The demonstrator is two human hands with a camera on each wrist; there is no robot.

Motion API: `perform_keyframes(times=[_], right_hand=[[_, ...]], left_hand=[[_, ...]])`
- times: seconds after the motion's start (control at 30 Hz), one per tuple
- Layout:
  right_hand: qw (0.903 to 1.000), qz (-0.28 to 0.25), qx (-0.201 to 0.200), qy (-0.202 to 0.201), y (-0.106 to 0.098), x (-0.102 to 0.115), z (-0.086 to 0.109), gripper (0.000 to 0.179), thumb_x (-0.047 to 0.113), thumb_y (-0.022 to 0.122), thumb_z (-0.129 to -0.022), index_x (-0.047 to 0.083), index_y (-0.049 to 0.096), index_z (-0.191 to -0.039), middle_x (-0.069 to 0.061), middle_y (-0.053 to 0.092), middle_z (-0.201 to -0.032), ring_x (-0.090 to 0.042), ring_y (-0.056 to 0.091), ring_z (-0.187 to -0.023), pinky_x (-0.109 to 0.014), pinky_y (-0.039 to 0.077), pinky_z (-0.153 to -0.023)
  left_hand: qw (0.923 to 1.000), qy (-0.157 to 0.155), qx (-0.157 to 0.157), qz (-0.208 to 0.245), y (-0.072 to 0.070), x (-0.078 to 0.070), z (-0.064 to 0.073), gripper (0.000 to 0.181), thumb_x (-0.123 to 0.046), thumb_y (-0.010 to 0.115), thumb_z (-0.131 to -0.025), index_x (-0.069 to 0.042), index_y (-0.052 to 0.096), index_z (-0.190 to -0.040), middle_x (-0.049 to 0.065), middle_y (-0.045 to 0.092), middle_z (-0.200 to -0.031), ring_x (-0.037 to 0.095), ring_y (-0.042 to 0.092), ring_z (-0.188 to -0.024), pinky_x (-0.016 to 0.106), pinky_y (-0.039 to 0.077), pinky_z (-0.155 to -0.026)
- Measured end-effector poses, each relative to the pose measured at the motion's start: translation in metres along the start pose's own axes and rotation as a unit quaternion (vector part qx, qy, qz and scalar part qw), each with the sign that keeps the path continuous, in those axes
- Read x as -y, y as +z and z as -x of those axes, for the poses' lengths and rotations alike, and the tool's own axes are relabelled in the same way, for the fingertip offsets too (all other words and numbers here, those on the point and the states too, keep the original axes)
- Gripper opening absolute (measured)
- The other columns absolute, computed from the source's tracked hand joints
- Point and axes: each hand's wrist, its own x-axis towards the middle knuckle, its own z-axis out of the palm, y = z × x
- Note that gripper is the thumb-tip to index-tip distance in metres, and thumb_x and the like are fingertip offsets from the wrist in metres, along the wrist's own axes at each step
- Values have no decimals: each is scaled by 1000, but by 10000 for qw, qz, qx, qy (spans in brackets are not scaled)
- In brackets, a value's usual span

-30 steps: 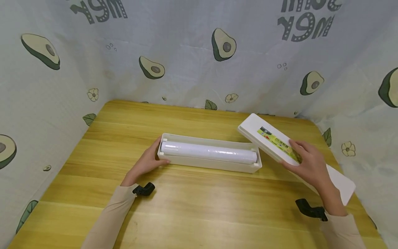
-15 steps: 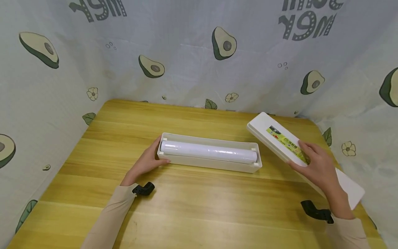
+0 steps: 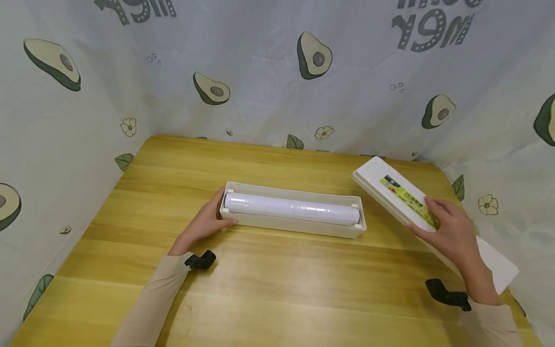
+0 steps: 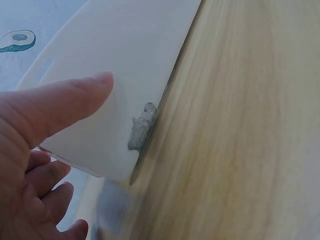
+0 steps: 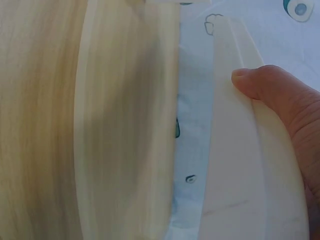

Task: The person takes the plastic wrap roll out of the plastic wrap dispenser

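A long white cling film box [image 3: 299, 230] sits on the table without its lid, a plastic-wrapped white roll [image 3: 292, 209] lying inside. My left hand [image 3: 204, 224] grips the box's left end, thumb on the front wall and fingers at the end. In the left wrist view a grey worn patch [image 4: 142, 127] marks the box wall near the thumb [image 4: 70, 105]. Tilted in the air at the right, the white lid [image 3: 375, 169] carries a yellow-green label. My right hand [image 3: 455, 236] holds it across the middle; the right wrist view has the thumb [image 5: 275, 85] on its edge, the other fingers hidden.
The wooden table [image 3: 277, 289] reaches to a pale curtain [image 3: 260, 58] printed with avocados, which hangs at the back and both sides. Each wrist wears a black camera mount [image 3: 446, 295].
My right hand has carried the lid to the right, away from the box's right end. The left hand and the box have stayed in place while the head view tilts slightly.
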Motion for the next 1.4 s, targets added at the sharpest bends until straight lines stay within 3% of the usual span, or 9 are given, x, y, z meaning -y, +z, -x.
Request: perform_keyframes(times=[0.83, 1.4], right_hand=[[9984, 306, 56, 468, 2, -23, 14, 81, 39, 77, -71, -6, 48, -131, -35, 50, -117, -48, 46, -100, -61, 35, -75], [9859, 675, 807, 1299, 4, -30, 23, 86, 46, 69, -77, -1, 37, -141, -37, 43, -124, -54, 43, -99, -62, 33, -72]], left_hand=[[9999, -32, -46, -90, 2, -2, 1, 98, -20, 75, -79, -14, 9, -152, 18, 33, -148, 37, 31, -136, 58, 19, -114], [10000, 0, -51, -76, 1, -2, 0, 98, -20, 75, -79, -15, 11, -152, 17, 34, -148, 36, 32, -136, 57, 19, -114]])
